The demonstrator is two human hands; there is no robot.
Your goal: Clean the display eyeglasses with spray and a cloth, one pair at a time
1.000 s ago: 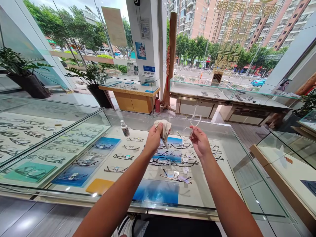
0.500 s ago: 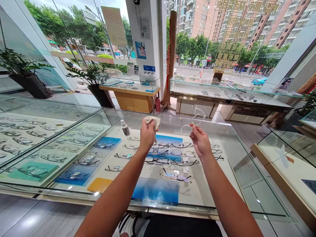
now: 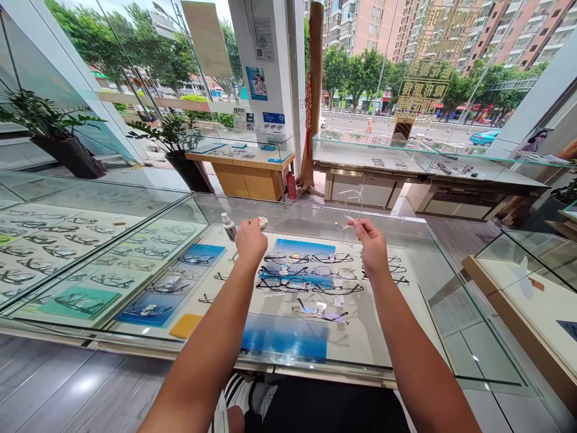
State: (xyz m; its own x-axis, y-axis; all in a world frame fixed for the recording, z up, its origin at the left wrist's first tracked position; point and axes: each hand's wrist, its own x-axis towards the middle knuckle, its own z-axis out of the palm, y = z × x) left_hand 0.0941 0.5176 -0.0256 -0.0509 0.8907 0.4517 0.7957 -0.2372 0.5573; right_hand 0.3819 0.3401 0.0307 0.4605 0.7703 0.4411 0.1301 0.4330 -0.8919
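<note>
My left hand [image 3: 251, 239] is closed around a pale cloth [image 3: 263, 223], which mostly hides in the fist. Just left of it, a small white-capped spray bottle [image 3: 229, 227] stands on the glass counter. My right hand [image 3: 370, 240] pinches a pair of clear-framed eyeglasses [image 3: 346, 227] between thumb and fingers, held up over the counter. The thin, see-through frame is hard to make out against the background. Below both hands, dark-rimmed eyeglasses [image 3: 282, 283] lie in rows inside the case, and a thin-framed pair [image 3: 321, 311] lies closer to me.
The glass display counter [image 3: 369, 364] spans the space before me, with more frames at left. An orange-yellow pad [image 3: 186, 326] lies inside it. Another glass case [image 3: 473, 264] stands at right. Beyond are potted plants [image 3: 187, 171], a wooden post [image 3: 314, 96] and window-side cases [image 3: 365, 159].
My left hand has moved left toward the spray bottle, with the cloth now more tucked into the fist. The clear eyeglasses in my right hand have turned. The view has shifted slightly.
</note>
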